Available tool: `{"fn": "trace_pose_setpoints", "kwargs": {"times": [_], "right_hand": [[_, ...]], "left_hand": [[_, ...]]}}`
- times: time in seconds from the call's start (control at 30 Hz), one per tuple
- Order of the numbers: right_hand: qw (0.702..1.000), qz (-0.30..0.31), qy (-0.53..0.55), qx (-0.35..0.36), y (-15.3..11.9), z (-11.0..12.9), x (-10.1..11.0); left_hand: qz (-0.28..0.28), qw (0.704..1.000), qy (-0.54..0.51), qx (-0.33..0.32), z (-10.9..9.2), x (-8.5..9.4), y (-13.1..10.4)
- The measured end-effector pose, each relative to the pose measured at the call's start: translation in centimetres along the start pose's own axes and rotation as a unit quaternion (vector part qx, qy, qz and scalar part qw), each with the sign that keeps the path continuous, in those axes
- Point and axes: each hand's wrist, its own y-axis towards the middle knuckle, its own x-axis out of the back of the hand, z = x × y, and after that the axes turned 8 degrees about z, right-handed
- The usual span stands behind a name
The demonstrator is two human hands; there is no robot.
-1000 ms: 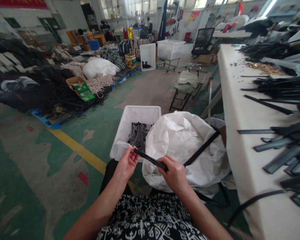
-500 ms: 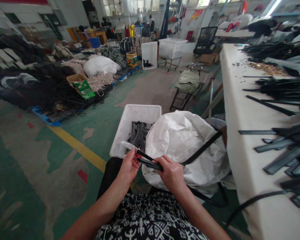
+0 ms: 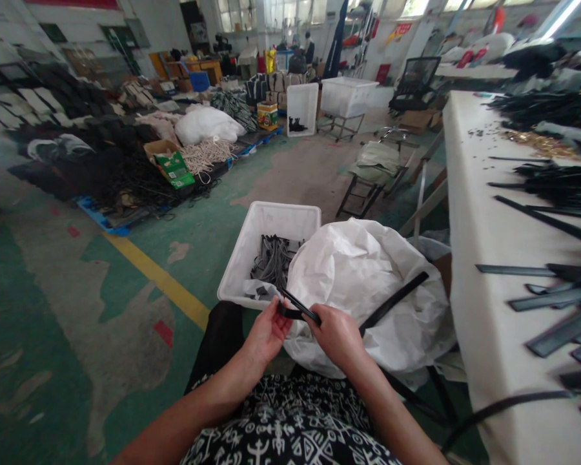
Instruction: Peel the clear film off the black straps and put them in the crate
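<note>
Black straps [image 3: 297, 309] stretch between my two hands, above the front edge of the white sack [image 3: 353, 278]. My left hand [image 3: 270, 328] pinches a looped end of a strap between thumb and fingers, palm partly turned up. My right hand [image 3: 336, 332] is closed round the straps, and two narrow ends stick out toward the upper left. A white bin [image 3: 232, 258] beyond my left hand holds a heap of grey and black strips [image 3: 272, 258]; a piece of clear plastic [image 3: 259, 289] lies at its near side. Another black strap [image 3: 394, 302] lies over the sack.
A long white table [image 3: 469, 226] with many black straps runs along the right. A stool [image 3: 363, 194] with folded cloth stands beyond the sack. Loaded pallets [image 3: 101, 219] lie at the left, and a wheeled clear bin [image 3: 346, 97] is farther back.
The plastic piece that was by my left fingertips now lies in the bin. The strap at my left hand is now bent into a loop. The view has shifted slightly left.
</note>
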Motion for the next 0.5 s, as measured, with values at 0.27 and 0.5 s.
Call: {"fn": "trace_pose_setpoints", "kwargs": {"times": [0.27, 0.5], "right_hand": [[1.000, -0.003, 0.011, -0.028, -0.1, -0.7, 0.2], [0.999, -0.010, -0.024, -0.019, -1.3, -0.9, 1.4]], "left_hand": [[-0.006, 0.998, -0.027, -0.054, -1.2, 0.5, 0.5], [-0.022, 0.998, -0.036, -0.041, 0.1, 1.4, 0.4]]}}
